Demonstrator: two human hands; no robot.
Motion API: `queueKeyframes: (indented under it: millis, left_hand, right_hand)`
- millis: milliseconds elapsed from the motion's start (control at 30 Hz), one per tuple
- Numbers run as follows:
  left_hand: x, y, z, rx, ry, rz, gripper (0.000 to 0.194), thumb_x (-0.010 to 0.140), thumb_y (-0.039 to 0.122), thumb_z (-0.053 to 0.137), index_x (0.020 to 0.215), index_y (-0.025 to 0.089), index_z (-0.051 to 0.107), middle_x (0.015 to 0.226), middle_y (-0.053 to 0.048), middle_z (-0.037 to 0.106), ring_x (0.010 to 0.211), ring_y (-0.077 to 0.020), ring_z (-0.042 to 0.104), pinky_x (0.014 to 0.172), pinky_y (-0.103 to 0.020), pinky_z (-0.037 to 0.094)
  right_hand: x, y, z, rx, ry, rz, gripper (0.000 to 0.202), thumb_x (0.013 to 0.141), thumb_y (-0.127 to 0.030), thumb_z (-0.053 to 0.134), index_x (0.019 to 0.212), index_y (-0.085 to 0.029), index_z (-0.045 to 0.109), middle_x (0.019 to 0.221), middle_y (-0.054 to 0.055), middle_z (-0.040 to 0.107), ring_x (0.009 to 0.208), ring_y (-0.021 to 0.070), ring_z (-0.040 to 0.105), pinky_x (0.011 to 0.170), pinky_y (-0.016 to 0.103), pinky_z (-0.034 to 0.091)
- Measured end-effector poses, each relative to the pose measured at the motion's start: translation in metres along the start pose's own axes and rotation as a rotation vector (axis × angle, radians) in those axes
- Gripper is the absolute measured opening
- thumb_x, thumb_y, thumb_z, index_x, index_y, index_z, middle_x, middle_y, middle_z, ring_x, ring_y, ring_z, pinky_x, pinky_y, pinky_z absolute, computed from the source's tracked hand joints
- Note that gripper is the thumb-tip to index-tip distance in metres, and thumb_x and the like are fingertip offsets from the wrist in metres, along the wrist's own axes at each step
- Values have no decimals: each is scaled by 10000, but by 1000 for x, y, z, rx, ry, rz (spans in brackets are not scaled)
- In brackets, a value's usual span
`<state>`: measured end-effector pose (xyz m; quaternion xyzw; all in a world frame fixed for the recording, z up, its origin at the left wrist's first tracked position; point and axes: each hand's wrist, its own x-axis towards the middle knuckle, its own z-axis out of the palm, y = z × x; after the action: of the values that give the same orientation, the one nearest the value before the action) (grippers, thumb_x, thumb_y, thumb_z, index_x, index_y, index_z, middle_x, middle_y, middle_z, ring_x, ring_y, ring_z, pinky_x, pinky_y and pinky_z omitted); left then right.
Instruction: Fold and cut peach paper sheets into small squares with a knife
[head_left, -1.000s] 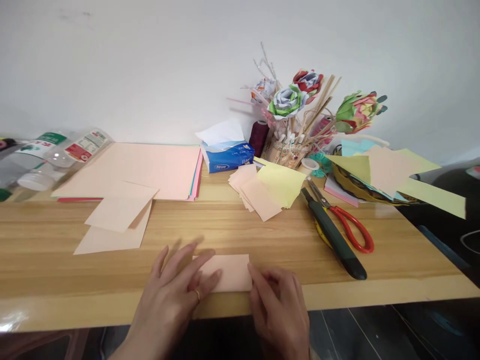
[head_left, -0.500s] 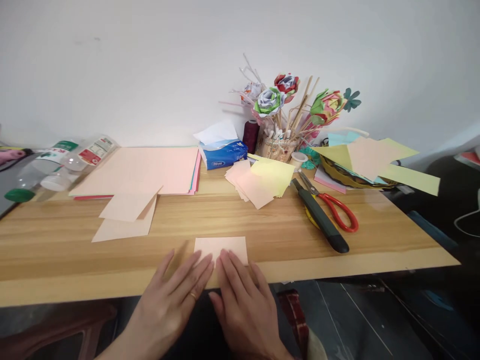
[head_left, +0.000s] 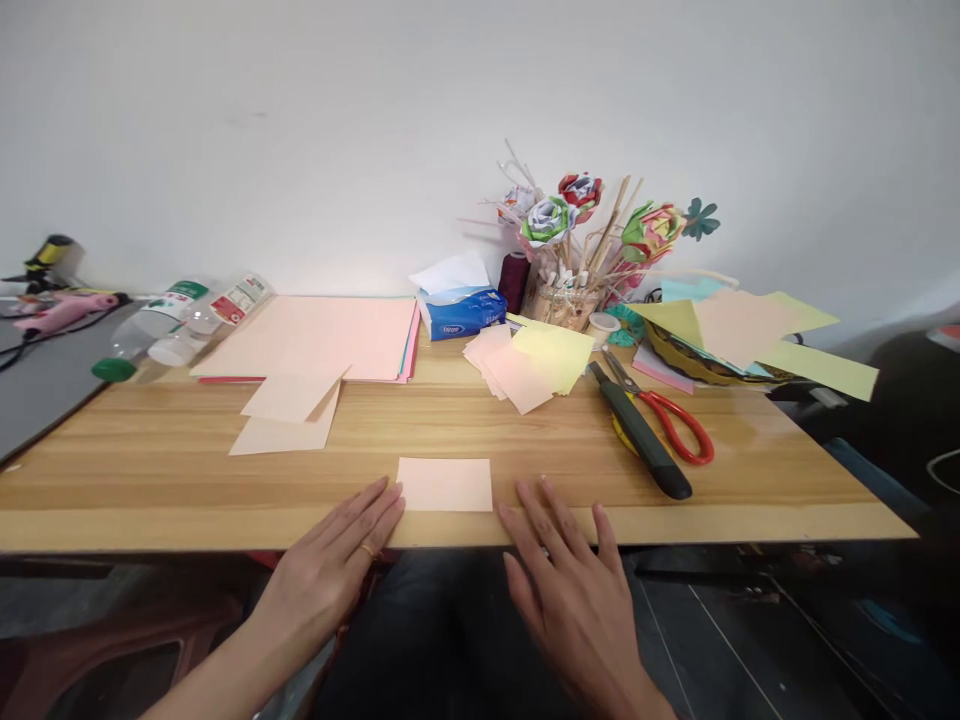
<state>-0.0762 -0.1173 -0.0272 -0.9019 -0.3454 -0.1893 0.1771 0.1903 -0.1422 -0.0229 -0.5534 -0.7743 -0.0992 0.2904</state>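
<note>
A pale pink rectangle of paper (head_left: 444,484) lies flat near the table's front edge, between my two hands. My left hand (head_left: 334,560) rests at its left side, fingers stretched out, the fingertips touching the paper's left edge. To the right of the paper, my right hand (head_left: 566,575) lies with its fingers spread on the wood, a little apart from the sheet and holding nothing. Two loose pink pieces of paper (head_left: 289,420) lie to the left, overlapping a stack of large coloured sheets (head_left: 315,335).
On the right lie a dark utility knife (head_left: 637,435) and red-handled scissors (head_left: 679,425). Behind stand a tissue pack (head_left: 461,313), small pink and yellow papers (head_left: 544,360) and a jar of paper flowers (head_left: 562,300). Plastic bottles (head_left: 161,318) and a pink glue gun (head_left: 67,312) are at left.
My hands have moved apart off the middle of the pink paper, the left to its left edge, the right past its right edge. The whole paper now shows. The view has shifted slightly.
</note>
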Motion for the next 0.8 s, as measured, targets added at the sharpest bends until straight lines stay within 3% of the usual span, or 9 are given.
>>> queueKeyframes:
  millis: [167,267,367,533,633,800]
  left_hand:
    - [4,7,-6,43,12,-12,531,897,3,301,1423,74,278,1289,-134,557,1281,-250,423,1006,-362,443]
    - [6,13,-6,55,12,-13,507,885,24,326,1390,65,347,1267,-158,570,1263,-264,445,1011,-378,433]
    - [5,16,-3,82,21,-25,480,893,53,332,1369,73,386,1252,-156,582,1232,-262,483,1006,-380,433]
    - [3,16,-5,92,79,-70,504,862,-18,316,1348,71,414,1236,-149,596,1176,-231,541,968,-343,461]
    - [-1,12,-6,12,88,-111,521,841,-25,318,1332,101,441,1235,-124,601,1178,-212,540,962,-353,472]
    - [-13,5,-2,-144,113,-157,513,833,-20,329,1288,151,495,1249,-88,597,1231,-197,490,993,-385,453]
  right_hand:
    - [11,-16,1,-37,68,-139,337,906,-354,489,1174,-181,597,1306,40,549,1228,195,470,1120,383,94]
    - [21,-37,11,37,-2,-320,447,908,-417,472,1263,-151,522,1330,43,530,1273,189,415,1124,373,105]
    - [27,-47,22,91,-69,-315,518,885,-525,463,1242,-157,538,1313,47,550,1259,203,430,1107,373,172]
    - [26,-33,16,95,-80,-196,300,910,-387,485,1143,-233,597,1270,-7,588,1220,200,478,1111,399,106]
    - [25,-23,9,74,-83,-201,270,921,-304,470,1151,-237,596,1259,-22,594,1212,195,489,1111,402,85]
    - [23,-16,9,78,-80,-234,313,935,-224,421,1215,-226,562,1263,-8,589,1222,188,483,1088,423,196]
